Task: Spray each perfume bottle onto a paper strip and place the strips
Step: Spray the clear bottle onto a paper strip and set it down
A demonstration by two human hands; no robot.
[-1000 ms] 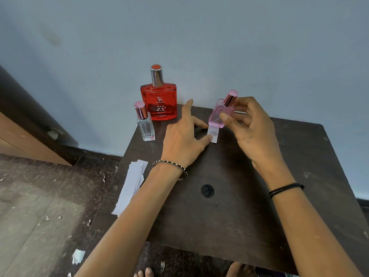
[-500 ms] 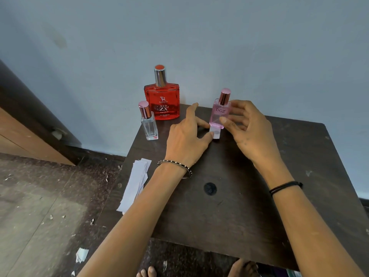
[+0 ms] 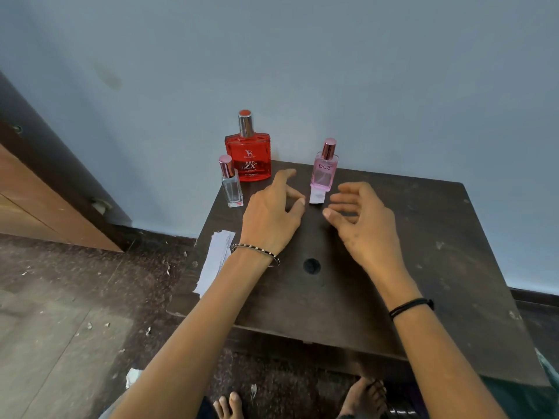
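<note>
Looking down, we see two bare feet (image 3: 230, 404) on the speckled floor (image 3: 75, 297), just under the near edge of a dark wooden table (image 3: 408, 328). A scrap of paper (image 3: 133, 378) lies on the floor to the left. Both forearms reach out over the tabletop, the right one with a black band (image 3: 411, 306) at the wrist, the left with a beaded bracelet (image 3: 257, 251). Between the arms we notice a small round hole (image 3: 311, 265) in the wood. A stack of paper strips (image 3: 215, 258) hangs over the table's left edge.

Farther on, the left hand (image 3: 272, 216) hovers with its fingers loose, the index finger stretched toward the back, holding nothing. The right hand (image 3: 363, 219) is likewise released, its fingers gently curved around empty air. Between the two sets of fingertips lies a short white strip (image 3: 317, 197), flat on the table. Its far end meets the base of the pink bottle (image 3: 324, 172), which stands upright with its cap on; we cannot tell whether the bottle pins it.

To the left stands a small clear bottle (image 3: 231, 189), and behind it the larger red bottle (image 3: 248, 158), close to the pale blue wall (image 3: 302, 55).
</note>
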